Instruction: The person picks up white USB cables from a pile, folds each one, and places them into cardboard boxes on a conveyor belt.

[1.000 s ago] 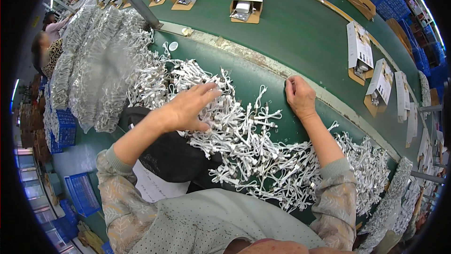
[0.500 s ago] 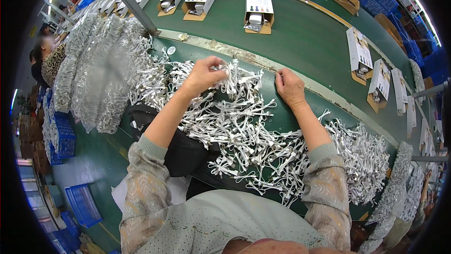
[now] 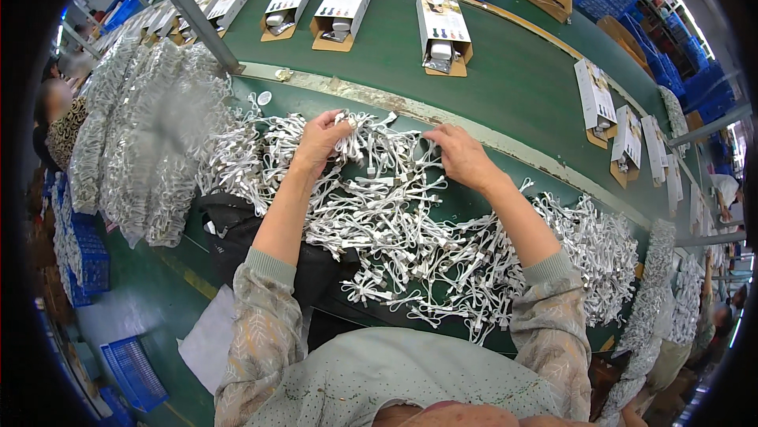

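A tangled heap of short white USB charging cables (image 3: pixel 379 225) spreads over the green table in front of me. At the heap's far side my left hand (image 3: pixel 317 142) is closed, its thumb and fingers pinching a white cable among others. Across from it, my right hand (image 3: pixel 467 160) is bent over the heap's far right edge, its fingertips closed on another white cable. Several loops lie between the two hands. The fingers partly hide what each one grips.
Beyond a pale worn rail (image 3: pixel 355 95), open printed boxes (image 3: pixel 444 24) stand on a green conveyor. Clear bags of cables (image 3: pixel 158 150) are piled at left by a metal post (image 3: pixel 193 12). A black bag (image 3: pixel 237 221) lies beside my left forearm; more cables (image 3: pixel 592 257) lie right.
My right hand has moved left from the bare table to the heap and taken a cable. My left hand has lowered slightly leftward. The boxes on the conveyor have shifted a little in view.
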Tool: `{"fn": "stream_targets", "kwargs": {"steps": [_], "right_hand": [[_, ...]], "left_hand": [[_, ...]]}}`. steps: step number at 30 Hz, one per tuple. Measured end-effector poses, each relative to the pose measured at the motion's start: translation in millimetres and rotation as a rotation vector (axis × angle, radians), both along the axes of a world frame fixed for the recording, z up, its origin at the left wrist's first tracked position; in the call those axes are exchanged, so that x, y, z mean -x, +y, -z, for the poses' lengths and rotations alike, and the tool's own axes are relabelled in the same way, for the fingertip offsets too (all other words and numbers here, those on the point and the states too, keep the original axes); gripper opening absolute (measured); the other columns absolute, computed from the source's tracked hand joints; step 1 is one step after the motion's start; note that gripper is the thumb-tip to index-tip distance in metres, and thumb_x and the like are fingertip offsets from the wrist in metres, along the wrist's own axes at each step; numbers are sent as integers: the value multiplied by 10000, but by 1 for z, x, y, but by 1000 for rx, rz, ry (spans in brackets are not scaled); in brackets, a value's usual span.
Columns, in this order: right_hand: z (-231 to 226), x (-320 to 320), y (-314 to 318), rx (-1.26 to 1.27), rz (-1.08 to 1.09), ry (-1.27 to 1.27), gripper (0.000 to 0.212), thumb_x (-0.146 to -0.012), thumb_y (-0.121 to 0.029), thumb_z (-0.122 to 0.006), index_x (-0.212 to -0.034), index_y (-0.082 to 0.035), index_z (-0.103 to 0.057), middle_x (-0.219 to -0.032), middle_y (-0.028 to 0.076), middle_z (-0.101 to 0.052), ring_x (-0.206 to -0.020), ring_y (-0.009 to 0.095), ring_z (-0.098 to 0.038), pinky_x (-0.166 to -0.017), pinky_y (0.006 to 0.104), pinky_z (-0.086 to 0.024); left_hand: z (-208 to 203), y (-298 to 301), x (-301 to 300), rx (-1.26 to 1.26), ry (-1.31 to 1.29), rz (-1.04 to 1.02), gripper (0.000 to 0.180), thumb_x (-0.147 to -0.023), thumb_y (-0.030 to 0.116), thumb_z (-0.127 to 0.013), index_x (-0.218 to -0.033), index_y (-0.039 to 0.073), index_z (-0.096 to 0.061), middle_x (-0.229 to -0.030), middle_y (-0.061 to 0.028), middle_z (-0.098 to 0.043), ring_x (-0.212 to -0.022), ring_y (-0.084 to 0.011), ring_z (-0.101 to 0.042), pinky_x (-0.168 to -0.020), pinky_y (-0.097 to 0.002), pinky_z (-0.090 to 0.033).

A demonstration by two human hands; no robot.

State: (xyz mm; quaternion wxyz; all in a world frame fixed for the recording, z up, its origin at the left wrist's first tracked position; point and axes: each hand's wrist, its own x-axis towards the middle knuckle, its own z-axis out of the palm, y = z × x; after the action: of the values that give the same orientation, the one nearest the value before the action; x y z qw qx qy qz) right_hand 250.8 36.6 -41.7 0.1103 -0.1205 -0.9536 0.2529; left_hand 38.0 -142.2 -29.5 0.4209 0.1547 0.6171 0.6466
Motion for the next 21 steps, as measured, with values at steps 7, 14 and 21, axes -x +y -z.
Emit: {"fn": "stream_targets", "kwargs": {"steps": [7,14,21], "right_hand": [[-14,-27,19,-14,52,-130,132,-770,-101,-587,-892,-52,-605,-881,125,-562,-896,315,-560,-783,389,-460],[-50,-29,25,1002,254,-145,226,-841,-235,-616,-920,-24,-597,-838,4,-582,-706,85,-566,-644,241,-499],[-11,37,42,1702,464,164,144,-875,-114,-585,-954,4,-602,-826,45,-600,-729,106,-588,-655,229,-552]], "left_hand": [[19,13,-4,77,158,-13,269,-742,117,-665,-973,-17,-625,-739,4,-587,-622,-48,-502,-556,-195,-400],[-2,31,4,163,382,123,318,-718,157,-668,-949,-53,-608,-695,-8,-565,-597,-95,-500,-547,-242,-417],[4,39,1,329,441,269,250,-708,191,-676,-809,-34,-634,-675,-38,-615,-588,-85,-528,-543,-260,-435]]}}
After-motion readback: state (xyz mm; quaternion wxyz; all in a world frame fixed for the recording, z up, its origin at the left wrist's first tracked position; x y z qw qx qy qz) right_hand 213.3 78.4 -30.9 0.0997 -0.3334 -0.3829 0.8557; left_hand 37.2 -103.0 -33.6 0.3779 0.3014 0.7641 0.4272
